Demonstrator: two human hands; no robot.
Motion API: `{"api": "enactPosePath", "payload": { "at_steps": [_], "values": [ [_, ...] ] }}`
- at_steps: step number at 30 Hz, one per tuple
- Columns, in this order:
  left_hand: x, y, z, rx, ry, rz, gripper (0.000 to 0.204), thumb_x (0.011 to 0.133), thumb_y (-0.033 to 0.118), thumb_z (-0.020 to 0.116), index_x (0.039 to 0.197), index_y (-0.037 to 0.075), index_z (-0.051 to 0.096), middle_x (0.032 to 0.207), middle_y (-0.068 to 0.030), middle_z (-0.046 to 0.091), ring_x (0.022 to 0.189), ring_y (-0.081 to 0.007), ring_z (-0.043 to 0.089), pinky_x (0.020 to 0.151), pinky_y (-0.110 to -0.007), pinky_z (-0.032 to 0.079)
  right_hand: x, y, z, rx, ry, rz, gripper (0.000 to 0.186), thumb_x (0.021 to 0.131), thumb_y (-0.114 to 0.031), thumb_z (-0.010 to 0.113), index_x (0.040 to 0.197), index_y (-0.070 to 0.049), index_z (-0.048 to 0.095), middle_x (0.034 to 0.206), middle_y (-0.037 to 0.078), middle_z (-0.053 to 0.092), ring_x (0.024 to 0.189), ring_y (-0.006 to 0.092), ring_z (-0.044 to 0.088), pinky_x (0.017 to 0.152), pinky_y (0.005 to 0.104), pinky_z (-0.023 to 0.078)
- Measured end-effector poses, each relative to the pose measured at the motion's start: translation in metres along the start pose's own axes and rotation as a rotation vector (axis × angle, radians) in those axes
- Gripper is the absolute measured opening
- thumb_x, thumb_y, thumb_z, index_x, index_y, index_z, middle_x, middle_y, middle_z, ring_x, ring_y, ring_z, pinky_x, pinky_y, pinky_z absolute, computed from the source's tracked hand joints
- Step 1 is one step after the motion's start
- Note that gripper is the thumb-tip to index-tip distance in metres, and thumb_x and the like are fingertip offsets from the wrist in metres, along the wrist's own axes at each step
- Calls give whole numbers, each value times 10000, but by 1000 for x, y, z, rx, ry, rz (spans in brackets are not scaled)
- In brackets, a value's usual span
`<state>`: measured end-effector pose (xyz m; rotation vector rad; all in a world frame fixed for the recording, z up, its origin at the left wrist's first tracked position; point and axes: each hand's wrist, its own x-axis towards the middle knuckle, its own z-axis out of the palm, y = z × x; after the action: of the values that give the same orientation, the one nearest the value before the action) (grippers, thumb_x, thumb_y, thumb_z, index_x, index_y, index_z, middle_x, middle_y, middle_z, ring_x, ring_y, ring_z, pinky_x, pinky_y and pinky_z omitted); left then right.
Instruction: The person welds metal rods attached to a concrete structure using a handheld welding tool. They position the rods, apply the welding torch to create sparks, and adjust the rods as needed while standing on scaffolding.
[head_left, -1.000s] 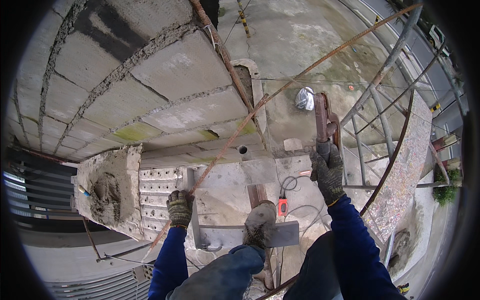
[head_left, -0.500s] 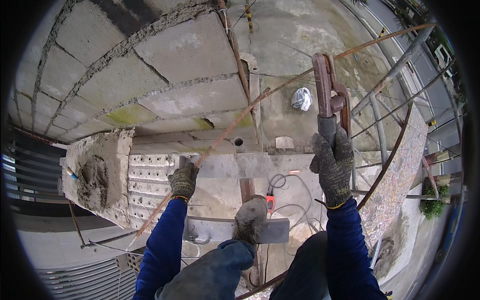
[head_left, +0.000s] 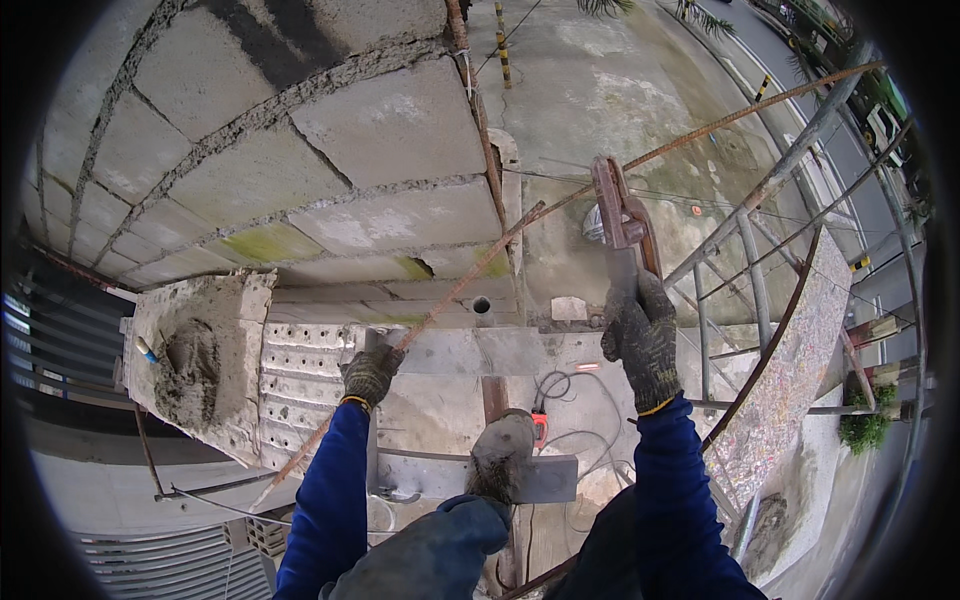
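My left hand (head_left: pixel 370 376), in a dark knit work glove, is closed around a rusty rebar rod (head_left: pixel 455 287) that slants up to the right in front of the block wall (head_left: pixel 390 120). A second rusty rod (head_left: pixel 740 117) meets it near its upper end and runs on to the far right; whether they are joined I cannot tell. My right hand (head_left: pixel 642 335), gloved alike, grips the grey handle of a reddish-brown metal tool (head_left: pixel 621 212) with two long side-by-side parts, like a heavy clamp. Its upper end overlaps the second rod in view; contact is unclear.
At left, a board (head_left: pixel 250 340) carries wet mortar (head_left: pixel 192 375) beside a perforated metal plank (head_left: pixel 300 385). My boot (head_left: pixel 503 450) rests on a narrow grey plank (head_left: pixel 550 478). Scaffold tubes (head_left: pixel 760 270) stand at right. A red device (head_left: pixel 540 430) with a black cable lies below.
My right hand and the tool have moved left, and the tool's upper end is lower. My left hand keeps its hold on the rod. The whole view has shifted slightly.
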<state>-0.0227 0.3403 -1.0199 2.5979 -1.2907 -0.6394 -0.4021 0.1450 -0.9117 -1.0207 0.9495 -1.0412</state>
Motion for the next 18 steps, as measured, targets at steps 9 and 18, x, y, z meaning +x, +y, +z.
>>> {"api": "enactPosePath", "payload": {
  "at_steps": [9, 18],
  "values": [
    [4, -14, 17, 117, 128, 81, 411, 903, 510, 629, 1029, 126, 706, 894, -179, 704, 866, -387, 669, 766, -484, 506, 11, 40, -15, -394, 104, -184, 428, 940, -239, 676, 1286, -14, 563, 924, 82, 634, 607, 121, 589, 507, 284, 471],
    [0, -6, 17, 115, 142, 86, 366, 926, 467, 626, 1084, 146, 706, 871, -167, 705, 865, -382, 672, 777, -498, 504, 13, 55, -15, -387, 43, -56, 378, 911, -184, 723, 1217, -6, 591, 844, 27, 595, 604, 84, 508, 501, 269, 436]
  ]
}}
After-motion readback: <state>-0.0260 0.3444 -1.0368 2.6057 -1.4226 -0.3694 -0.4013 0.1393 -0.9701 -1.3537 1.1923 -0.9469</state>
